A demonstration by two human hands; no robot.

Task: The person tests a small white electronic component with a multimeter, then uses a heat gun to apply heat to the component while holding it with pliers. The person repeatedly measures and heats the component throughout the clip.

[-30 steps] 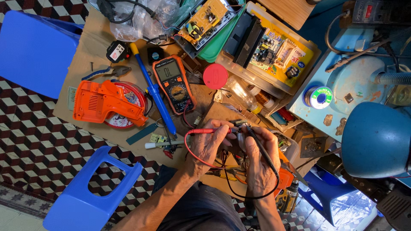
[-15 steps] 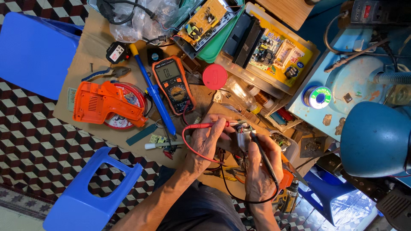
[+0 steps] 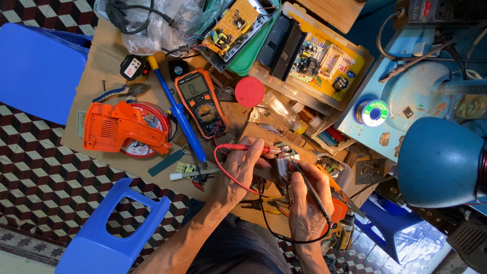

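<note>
Now, your left hand: your left hand (image 3: pixel 242 167) is closed around the red probe (image 3: pixel 248 148), whose tip touches the small part (image 3: pixel 285 161).
Your right hand: your right hand (image 3: pixel 309 200) is closed around the black probe (image 3: pixel 310 192), whose tip also reaches the small part.
Where the small part is: it sits between your two hands, near the bottom edge of the cardboard sheet (image 3: pixel 104 66) that covers the floor.
Hard to see: your fingers hide most of the small part, so you cannot tell what it is.
Wires: one red wire (image 3: pixel 221 167) and one black wire (image 3: pixel 271 228) loop under your hands; where they plug in is hidden.
Meter: one orange meter (image 3: pixel 201 103) lies above your left hand, in the middle of the sheet.
Orange tool shell: one orange tool shell (image 3: pixel 117 127) lies near the left edge, on top of a round red tin (image 3: pixel 152 119) that it half hides.
Blue stick tool: one blue stick tool (image 3: pixel 177 111) lies just beside the meter, on its left.
Pliers: one pair of pliers (image 3: pixel 122 92) lies above the orange shell.
Red lid: one red lid (image 3: pixel 249 92) lies right of the meter.
Stools: three blue stools; one stool (image 3: pixel 38 66) is cut off at the left, one stool (image 3: pixel 109 231) is at the bottom, one small stool (image 3: pixel 393 228) is half hidden at the right.
Lamp: one blue lamp (image 3: pixel 441 160) is cut off at the right edge.
Solder: one solder roll (image 3: pixel 373 111) sits on the pale blue stand (image 3: pixel 406 96).
Box: one see-through box (image 3: pixel 324 61) holds boards too jumbled to count.
</note>
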